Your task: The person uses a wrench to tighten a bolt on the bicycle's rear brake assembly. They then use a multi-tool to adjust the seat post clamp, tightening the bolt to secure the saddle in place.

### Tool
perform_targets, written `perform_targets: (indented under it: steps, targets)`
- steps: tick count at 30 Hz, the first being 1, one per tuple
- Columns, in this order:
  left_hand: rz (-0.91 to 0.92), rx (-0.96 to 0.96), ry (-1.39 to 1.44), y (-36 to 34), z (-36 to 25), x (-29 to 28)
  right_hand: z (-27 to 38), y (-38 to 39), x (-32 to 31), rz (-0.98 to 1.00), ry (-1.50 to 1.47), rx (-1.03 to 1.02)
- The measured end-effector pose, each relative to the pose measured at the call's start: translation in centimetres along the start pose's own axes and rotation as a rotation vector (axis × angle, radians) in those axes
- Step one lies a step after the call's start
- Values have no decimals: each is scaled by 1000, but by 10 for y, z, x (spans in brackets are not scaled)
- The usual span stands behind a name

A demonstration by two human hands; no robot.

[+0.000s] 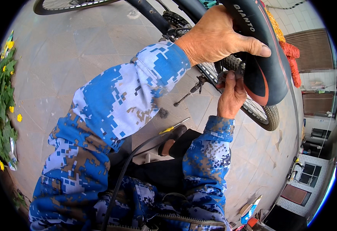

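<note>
grey paved floor (60, 69) with a bicycle (272, 73), yellow-handled tool (167, 130) and dark smudge (163, 112)

Open floor (72, 61) left, room to pass. Right: saddle (270, 73) blocks from above, wheel (271, 117) below it, kickstand (191, 91) left of wheel. Far: frame (149, 16) in way. Gap under saddle looks tight, mostly hidden.

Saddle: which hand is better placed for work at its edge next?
Right, probably: the right hand pinches a small grey piece close by the saddle, while the left hand is occupied gripping it.
</note>
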State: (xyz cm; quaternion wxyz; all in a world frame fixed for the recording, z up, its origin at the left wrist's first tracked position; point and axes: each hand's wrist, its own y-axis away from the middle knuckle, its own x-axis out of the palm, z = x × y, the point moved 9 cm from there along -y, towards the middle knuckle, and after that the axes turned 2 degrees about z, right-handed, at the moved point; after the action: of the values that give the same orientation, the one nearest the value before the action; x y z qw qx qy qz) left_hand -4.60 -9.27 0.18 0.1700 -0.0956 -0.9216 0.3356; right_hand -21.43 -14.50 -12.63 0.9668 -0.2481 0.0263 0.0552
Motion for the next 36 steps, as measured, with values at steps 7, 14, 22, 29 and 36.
perform_targets:
  steps: [7,14,22,29,36]
  targets:
    - [-120,299,-276,0,-1,-6,-12,7,-1,46,58,39]
    - [-170,305,-354,-7,2,-8,-2,4,1,70,104,0]
    - [-203,302,-430,1,7,-18,-11,-9,11,46,31,23]
    - [-201,257,-443,-2,8,-16,0,-8,9,-73,-93,11]
    - [-220,253,-415,3,10,-21,-3,-11,11,-132,-72,16]
